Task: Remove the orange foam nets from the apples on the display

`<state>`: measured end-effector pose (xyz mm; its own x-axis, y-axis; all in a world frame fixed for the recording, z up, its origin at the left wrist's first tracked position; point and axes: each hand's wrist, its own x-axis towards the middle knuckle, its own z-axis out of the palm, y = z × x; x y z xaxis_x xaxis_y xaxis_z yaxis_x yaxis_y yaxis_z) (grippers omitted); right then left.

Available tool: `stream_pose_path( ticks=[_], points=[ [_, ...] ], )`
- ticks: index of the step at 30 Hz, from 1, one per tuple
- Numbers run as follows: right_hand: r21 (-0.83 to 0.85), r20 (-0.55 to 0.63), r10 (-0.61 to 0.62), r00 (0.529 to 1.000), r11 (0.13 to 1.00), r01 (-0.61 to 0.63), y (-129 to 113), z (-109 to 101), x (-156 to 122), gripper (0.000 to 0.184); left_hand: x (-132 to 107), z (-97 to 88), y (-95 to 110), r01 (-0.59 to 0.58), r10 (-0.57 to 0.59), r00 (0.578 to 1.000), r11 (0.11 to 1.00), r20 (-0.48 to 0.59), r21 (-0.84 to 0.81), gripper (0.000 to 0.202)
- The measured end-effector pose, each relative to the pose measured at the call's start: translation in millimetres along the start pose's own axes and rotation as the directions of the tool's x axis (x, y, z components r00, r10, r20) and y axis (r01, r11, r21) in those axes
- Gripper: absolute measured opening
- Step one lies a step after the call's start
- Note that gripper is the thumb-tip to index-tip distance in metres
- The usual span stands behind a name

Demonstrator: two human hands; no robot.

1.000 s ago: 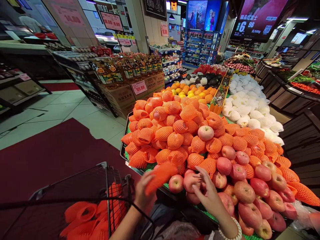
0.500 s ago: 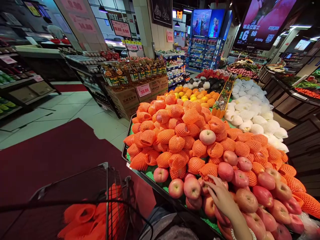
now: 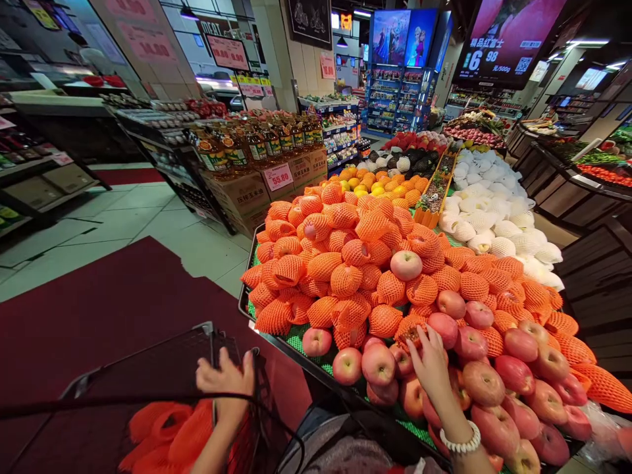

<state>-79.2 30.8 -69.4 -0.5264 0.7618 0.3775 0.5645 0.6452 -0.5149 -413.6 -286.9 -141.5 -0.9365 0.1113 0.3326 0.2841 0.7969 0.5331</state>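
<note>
My right hand [image 3: 430, 365], a white bracelet on its wrist, reaches over the fruit display. Its fingers are apart, and the tips rest at the edge of an apple in an orange foam net [image 3: 409, 326]. Bare red apples [image 3: 378, 364] lie on both sides of that hand. My left hand [image 3: 226, 383] is raised over the right side of a wire shopping cart [image 3: 210, 327], fingers spread with nothing in them. Empty-looking orange foam nets [image 3: 170, 428] lie inside the cart below it. More net-wrapped apples [image 3: 323, 268] are heaped behind the bare ones.
A dark rim [image 3: 291, 352] edges the display in front of me. White-netted fruit [image 3: 494, 220] lies beyond, to the right. Bottles of oil [image 3: 257, 146] stand on cartons at the back left. A dark red mat [image 3: 123, 289] covers part of the floor.
My left hand has come into view over the cart. My right hand has moved slightly up and forward, from the bare apples to the netted apple.
</note>
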Motion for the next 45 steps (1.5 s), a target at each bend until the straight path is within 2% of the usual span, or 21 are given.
stream_pose_path(
  ticks=[1, 2, 3, 5, 6, 8, 10, 13, 15, 17, 19, 21, 23, 24, 26, 28, 31, 35, 40, 43, 45],
  points=[
    [0.035, -0.025, 0.038, 0.999, 0.999, -0.037, 0.0, -1.7, 3.9, 0.048, -2.6, 0.9, 23.7, -0.050, 0.050, 0.999, 0.999, -0.020, -0.009, 0.064],
    [0.080, -0.038, 0.071, 0.997, 0.994, -0.068, -0.6, -4.0, 7.4, 0.045, -8.0, 0.5, 48.8, -0.127, 0.127, 0.992, 0.992, 0.010, -0.026, 0.064],
    [0.131, -0.039, 0.097, 0.995, 0.987, -0.091, -1.8, -6.8, 10.5, 0.043, -15.7, -1.0, 74.3, -0.243, 0.246, 0.969, 0.966, 0.031, -0.088, 0.061],
    [0.224, -0.033, 0.117, 0.993, 0.969, -0.106, -6.0, -12.6, 14.4, 0.037, -35.0, -5.8, 123.3, -0.438, 0.472, 0.876, 0.864, 0.100, -0.246, 0.054],
    [0.254, -0.042, 0.110, 0.993, 0.962, -0.096, -8.9, -15.4, 15.1, 0.035, -45.4, -8.0, 145.6, -0.482, 0.537, 0.838, 0.813, 0.097, -0.328, 0.051],
    [0.263, -0.094, 0.071, 0.993, 0.964, -0.044, -16.5, -19.9, 13.9, 0.033, -64.9, -10.2, 183.6, -0.525, 0.649, 0.745, 0.713, 0.155, -0.464, 0.049],
    [0.243, -0.151, 0.005, 0.988, 0.970, 0.032, -25.9, -23.7, 9.9, 0.030, -81.2, -8.0, 212.2, -0.528, 0.745, 0.625, 0.624, 0.233, -0.576, 0.053],
    [0.239, -0.171, -0.130, 0.977, 0.956, 0.169, -42.7, -29.6, 0.8, 0.031, -98.7, 2.1, 238.7, -0.488, 0.837, 0.431, 0.531, 0.337, -0.693, 0.087],
    [0.252, -0.131, -0.246, 0.960, 0.929, 0.272, -53.5, -34.8, -5.2, 0.038, -106.0, 10.6, 248.2, -0.440, 0.848, 0.360, 0.523, 0.390, -0.730, 0.104],
    [0.271, -0.056, -0.344, 0.937, 0.898, 0.346, -61.4, -41.0, -9.9, 0.045, -109.8, 17.5, 254.1, -0.388, 0.813, 0.350, 0.577, 0.465, -0.719, 0.102],
    [0.319, 0.040, -0.372, 0.927, 0.885, 0.341, -64.2, -46.4, -13.1, 0.045, -111.0, 20.7, 258.6, -0.352, 0.742, 0.369, 0.669, 0.560, -0.654, 0.095],
    [0.400, 0.120, -0.279, 0.953, 0.892, 0.211, -61.2, -48.7, -15.2, 0.039, -111.1, 20.0, 263.4, -0.354, 0.682, 0.382, 0.731, 0.623, -0.583, 0.089],
    [0.504, 0.125, -0.077, 0.989, 0.864, 0.004, -53.2, -45.7, -15.8, 0.031, -112.2, 17.0, 268.4, -0.382, 0.661, 0.399, 0.750, 0.636, -0.540, 0.086],
    [0.542, 0.104, 0.042, 0.994, 0.835, -0.092, -48.0, -42.3, -15.5, 0.029, -113.4, 15.5, 270.7, -0.401, 0.664, 0.404, 0.747, 0.629, -0.531, 0.084],
    [0.559, 0.061, 0.232, 0.971, 0.798, -0.226, -37.1, -33.0, -13.6, 0.031, -116.7, 13.5, 274.3, -0.450, 0.693, 0.386, 0.718, 0.609, -0.531, 0.077],
    [0.501, 0.073, 0.297, 0.952, 0.815, -0.293, -28.0, -23.5, -10.7, 0.039, -119.9, 13.1, 275.9, -0.508, 0.735, 0.337, 0.668, 0.589, -0.543, 0.061],
    [0.442, 0.138, 0.284, 0.949, 0.840, -0.316, -22.0, -15.7, -7.5, 0.046, -121.5, 13.6, 274.7, -0.566, 0.755, 0.277, 0.628, 0.594, -0.534, 0.044],
    [0.521, 0.168, 0.307, 0.937, 0.779, -0.348, -26.2, -17.8, -7.5, 0.043, -117.3, 12.5, 271.5, -0.566, 0.741, 0.254, 0.635, 0.622, -0.525, 0.048],
    [0.574, 0.119, 0.407, 0.906, 0.716, -0.397, -23.5, -20.7, -6.5, 0.041, -112.9, 10.5, 269.6, -0.572, 0.855, 0.199, 0.498, 0.479, -0.652, 0.040],
    [0.681, 0.186, 0.375, 0.908, 0.618, -0.394, -15.6, -29.6, -3.6, 0.040, -112.1, 5.5, 268.6, -0.544, 0.907, 0.201, 0.418, 0.371, -0.727, 0.032],
    [0.724, 0.244, 0.316, 0.917, 0.569, -0.390, -11.8, -40.5, -2.5, 0.046, -112.0, -2.0, 268.0, -0.460, 0.908, 0.233, 0.418, 0.348, -0.783, 0.034]
  ],
)
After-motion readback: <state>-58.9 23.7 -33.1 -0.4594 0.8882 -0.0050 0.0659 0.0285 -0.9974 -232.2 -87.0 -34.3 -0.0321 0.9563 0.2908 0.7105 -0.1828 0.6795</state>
